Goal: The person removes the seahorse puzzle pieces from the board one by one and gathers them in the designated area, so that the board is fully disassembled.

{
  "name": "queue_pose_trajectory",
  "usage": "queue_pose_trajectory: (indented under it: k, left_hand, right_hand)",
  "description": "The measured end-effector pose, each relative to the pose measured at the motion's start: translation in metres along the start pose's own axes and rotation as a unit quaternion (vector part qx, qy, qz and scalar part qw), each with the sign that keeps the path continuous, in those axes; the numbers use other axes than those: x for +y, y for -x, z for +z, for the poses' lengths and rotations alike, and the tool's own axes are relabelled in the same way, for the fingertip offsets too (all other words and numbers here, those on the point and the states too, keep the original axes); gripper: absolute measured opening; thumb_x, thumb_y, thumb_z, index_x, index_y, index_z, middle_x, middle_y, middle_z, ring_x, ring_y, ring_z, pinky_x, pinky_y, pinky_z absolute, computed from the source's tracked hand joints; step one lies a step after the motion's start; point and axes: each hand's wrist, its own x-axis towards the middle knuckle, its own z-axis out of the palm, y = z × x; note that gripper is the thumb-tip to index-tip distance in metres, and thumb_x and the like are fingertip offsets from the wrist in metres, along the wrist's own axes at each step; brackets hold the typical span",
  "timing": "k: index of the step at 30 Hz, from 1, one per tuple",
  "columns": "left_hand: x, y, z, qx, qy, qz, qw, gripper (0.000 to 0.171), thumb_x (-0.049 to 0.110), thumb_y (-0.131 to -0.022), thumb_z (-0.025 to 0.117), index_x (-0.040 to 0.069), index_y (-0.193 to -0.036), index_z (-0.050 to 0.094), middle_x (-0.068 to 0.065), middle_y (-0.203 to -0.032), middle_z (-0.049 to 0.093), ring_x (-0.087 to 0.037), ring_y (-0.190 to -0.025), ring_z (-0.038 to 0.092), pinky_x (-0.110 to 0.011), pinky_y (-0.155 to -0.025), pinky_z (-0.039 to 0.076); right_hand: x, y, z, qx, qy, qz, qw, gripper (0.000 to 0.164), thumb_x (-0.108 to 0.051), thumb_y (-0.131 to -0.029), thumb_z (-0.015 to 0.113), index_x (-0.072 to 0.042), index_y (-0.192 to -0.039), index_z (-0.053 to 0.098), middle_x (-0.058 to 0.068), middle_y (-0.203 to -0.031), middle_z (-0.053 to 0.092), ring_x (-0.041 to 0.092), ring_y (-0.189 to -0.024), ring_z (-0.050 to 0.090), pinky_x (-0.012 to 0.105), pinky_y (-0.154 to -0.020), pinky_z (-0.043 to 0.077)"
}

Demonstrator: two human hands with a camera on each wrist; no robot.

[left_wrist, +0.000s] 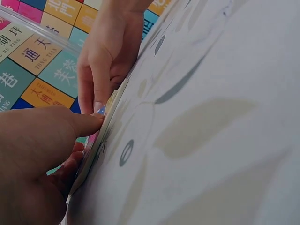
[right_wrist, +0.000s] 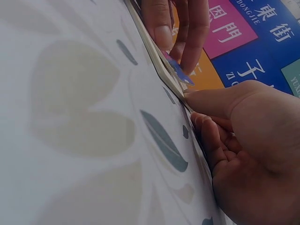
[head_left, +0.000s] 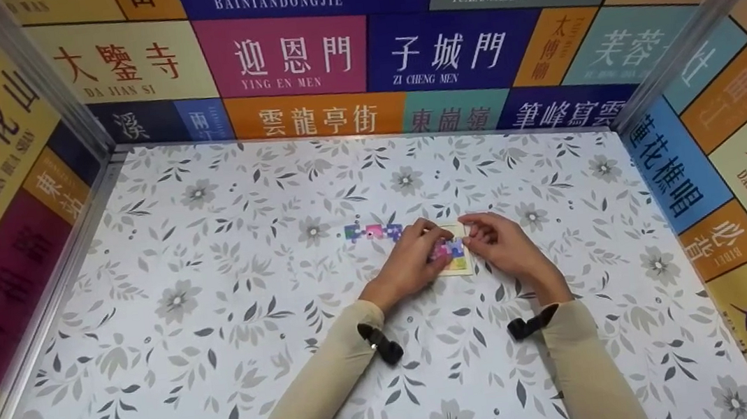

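Observation:
A small jigsaw puzzle board point(head_left: 457, 272) with a pale frame lies on the tabletop, with pink, blue and yellow-green pieces in it. My left hand point(head_left: 414, 254) holds the board's left side, its thumb over the front and its curled fingers across the back part. My right hand point(head_left: 500, 241) pinches the right edge between thumb and bent fingers. In the right wrist view a blue puzzle piece point(right_wrist: 180, 72) stands slightly raised from the frame, close to both hands. The fingers hide part of the board.
A short row of joined puzzle pieces point(head_left: 374, 231), green, pink and purple, lies just left of the board. The table point(head_left: 236, 365) has a floral cover. Panels with printed characters point(head_left: 286, 58) wall in its back and sides, with metal posts point(head_left: 41, 71) at the corners.

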Motion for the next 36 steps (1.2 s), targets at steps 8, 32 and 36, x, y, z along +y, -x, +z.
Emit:
queue_pose_trajectory:
  k: [8,32,36]
  left_hand:
    - [0.0012,-0.0017,0.0004,-0.020,0.023,-0.025,0.9992,0.039,0.021,-0.102,0.075,0.009,-0.138,0.069,-0.007,-0.131,0.067,-0.026,-0.123,0.063,-0.039,-0.112,0.050]
    - [0.0037,-0.0029,0.0004,-0.006,0.046,-0.027,0.9986,0.031,0.007,-0.107,0.065,0.009,-0.136,0.076,-0.009,-0.124,0.073,-0.020,-0.112,0.069,-0.032,-0.099,0.057]
    - [0.0037,-0.0032,0.0025,0.001,0.051,-0.037,0.9980,0.030,0.008,-0.107,0.065,0.010,-0.135,0.077,-0.009,-0.122,0.073,-0.020,-0.108,0.069,-0.031,-0.097,0.057]
  right_hand:
    - [-0.0001,0.0003,-0.0031,-0.009,0.011,0.009,1.000,0.045,-0.011,-0.102,0.075,-0.008,-0.146,0.066,0.014,-0.110,0.067,0.015,-0.091,0.064,0.016,-0.082,0.052]
    - [-0.0020,0.0026,-0.0042,-0.016,-0.012,0.000,1.000,0.044,-0.014,-0.103,0.075,-0.008,-0.146,0.066,0.017,-0.111,0.068,0.018,-0.089,0.063,0.016,-0.078,0.051]
    - [-0.0024,0.0040,-0.0067,-0.034,-0.012,0.001,0.999,0.052,-0.019,-0.101,0.078,-0.006,-0.149,0.063,0.017,-0.117,0.067,0.019,-0.094,0.061,0.017,-0.083,0.050]
